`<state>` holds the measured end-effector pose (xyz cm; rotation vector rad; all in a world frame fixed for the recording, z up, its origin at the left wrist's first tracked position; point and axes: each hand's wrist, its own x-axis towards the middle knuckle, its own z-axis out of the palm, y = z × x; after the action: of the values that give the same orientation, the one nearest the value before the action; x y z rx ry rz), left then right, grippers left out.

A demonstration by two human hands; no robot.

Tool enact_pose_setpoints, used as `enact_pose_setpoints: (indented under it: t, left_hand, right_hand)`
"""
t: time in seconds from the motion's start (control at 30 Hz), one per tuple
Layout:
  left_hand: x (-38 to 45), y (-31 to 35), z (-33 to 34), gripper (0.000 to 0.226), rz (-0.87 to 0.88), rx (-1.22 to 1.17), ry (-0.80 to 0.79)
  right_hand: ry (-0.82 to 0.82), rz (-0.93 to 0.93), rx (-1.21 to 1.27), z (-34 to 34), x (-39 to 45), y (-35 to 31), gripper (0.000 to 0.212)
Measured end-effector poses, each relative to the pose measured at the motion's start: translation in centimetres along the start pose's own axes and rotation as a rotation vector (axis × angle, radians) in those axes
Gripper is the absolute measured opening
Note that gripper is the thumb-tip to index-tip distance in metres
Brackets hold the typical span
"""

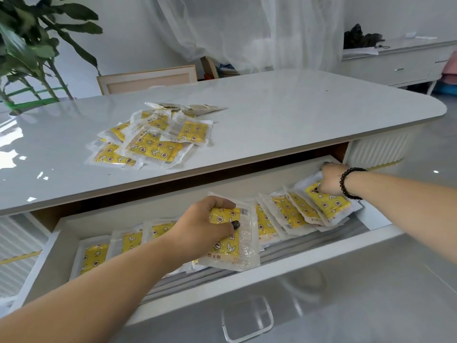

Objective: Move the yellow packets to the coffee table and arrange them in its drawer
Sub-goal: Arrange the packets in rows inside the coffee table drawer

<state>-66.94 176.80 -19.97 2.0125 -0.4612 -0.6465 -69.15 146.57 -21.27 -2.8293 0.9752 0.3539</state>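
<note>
Indoors, glossy white coffee table [272,115], open drawer [247,273], sheer curtains [235,28], plant [32,45]

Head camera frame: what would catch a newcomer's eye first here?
First, the open white drawer under the coffee table top, holding a row of yellow packets. The left hand grips one packet mid-row, while the right hand, with a black bead bracelet, presses the packets at the drawer's right end. A loose pile of packets waits on the glossy tabletop.

Yellow packets [326,201] printed with white moons and stars lie in the white drawer [272,273].
</note>
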Motion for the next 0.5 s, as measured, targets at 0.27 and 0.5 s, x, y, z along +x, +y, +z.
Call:
enact_pose_setpoints:
  t: [0.27,0.5]
  left_hand:
    - [0.0,0.0,0.1,0.031,-0.013,0.027,-0.004]
    - [-0.1,-0.4,0.1,0.033,-0.028,0.032,-0.011]
  right_hand:
    - [0.113,-0.155,-0.274,-1.1,-1.9,-1.6,0.005]
    - [-0.315,-0.227,-0.223,-0.1,-1.8,0.1,0.1]
